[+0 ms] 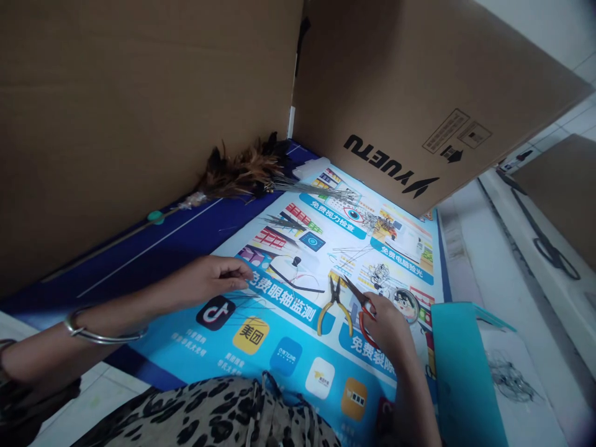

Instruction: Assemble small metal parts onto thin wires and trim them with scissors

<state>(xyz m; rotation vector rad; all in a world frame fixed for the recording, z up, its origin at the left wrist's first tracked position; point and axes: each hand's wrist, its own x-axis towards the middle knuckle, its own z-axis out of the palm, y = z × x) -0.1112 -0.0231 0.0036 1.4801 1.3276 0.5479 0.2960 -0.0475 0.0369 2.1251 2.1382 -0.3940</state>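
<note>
In the head view, my right hand [388, 323] is closed around the red handles of a pair of scissors [356, 288], whose blades point up and left. Pliers with yellow handles [345, 316] lie just left of the scissors, jaws away from me. My left hand [228, 276] hovers over the printed sheet [298, 288], thumb and fingertips brought together; whatever is between them is too fine to see. Thin wire pieces [254, 301] lie just below it. Farther up rest a short bunch of dark wires [282, 221] and a tangle of thin wire [382, 273].
Brown feathers [242, 167] and a long wire bundle [316, 186] lie at the back. Cardboard panels [149, 112] wall off the left and far sides. At right stands a teal box [465, 372] beside coiled wire scraps [512, 379]. A round clear item [406, 302] sits beyond my right hand.
</note>
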